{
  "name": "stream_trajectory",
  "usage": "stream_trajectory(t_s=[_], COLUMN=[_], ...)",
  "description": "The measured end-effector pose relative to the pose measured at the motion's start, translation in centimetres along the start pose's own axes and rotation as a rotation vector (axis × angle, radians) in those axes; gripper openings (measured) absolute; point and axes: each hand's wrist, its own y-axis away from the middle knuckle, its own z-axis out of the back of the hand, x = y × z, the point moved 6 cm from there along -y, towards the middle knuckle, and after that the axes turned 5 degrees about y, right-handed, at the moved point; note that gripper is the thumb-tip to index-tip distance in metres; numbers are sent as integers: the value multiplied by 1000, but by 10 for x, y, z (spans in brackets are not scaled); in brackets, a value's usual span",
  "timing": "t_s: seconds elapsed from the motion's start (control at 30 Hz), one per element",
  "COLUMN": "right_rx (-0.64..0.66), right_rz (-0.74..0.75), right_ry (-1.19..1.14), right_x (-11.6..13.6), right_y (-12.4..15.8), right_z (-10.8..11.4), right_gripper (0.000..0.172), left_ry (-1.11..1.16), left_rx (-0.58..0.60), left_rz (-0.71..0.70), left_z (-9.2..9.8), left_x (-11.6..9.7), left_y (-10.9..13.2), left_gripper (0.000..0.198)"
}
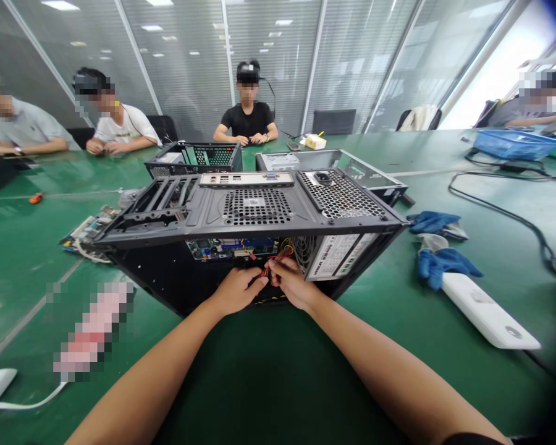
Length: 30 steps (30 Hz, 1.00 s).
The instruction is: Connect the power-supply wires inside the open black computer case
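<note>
A black computer case [199,213] stands in front of me with its open side facing me and its rear panel on top. Inside it, a power supply [340,256] with a white label sits at the upper right, and a motherboard [213,248] shows at the back. My left hand [241,287] and my right hand [290,281] meet at the opening. Both pinch a bundle of red, yellow and black power cables [283,251] that runs from near the power supply. Fingertips cover the cable ends, so any connector there is hidden.
Blue gloves [449,262] and a white power strip [488,309] lie to the right. Circuit boards [90,235] rest left of the case. Behind it stand another black case [194,157] and a metal case [333,161]. Several people sit around the green table [445,389].
</note>
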Motion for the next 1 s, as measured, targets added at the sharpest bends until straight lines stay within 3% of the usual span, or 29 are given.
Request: stream_trajectory(t_s=[0.2,0.3,0.43,0.63,0.83,1.0], right_rx=[43,33,2,-17,-82,-101], right_rz=[-3,-22,-26,-20,-8,-12], right_ry=[27,34,47,40,38,40], right_x=[-1,-1,2,3,2,1], right_y=[0,2,4,4,4,4], right_z=[1,1,1,-1,2,4], right_gripper=[38,40,41,41,46,48], left_ry=[694,843,878,785,353,77], left_rx=[102,176,280,241,151,29], left_rz=[293,366,331,362,172,96], left_z=[-14,-17,-16,-17,-9,-3], left_x=[18,14,5,14,6,-5], left_y=[-6,-3,-1,-2,-5,-4], left_gripper=[40,39,43,44,32,28])
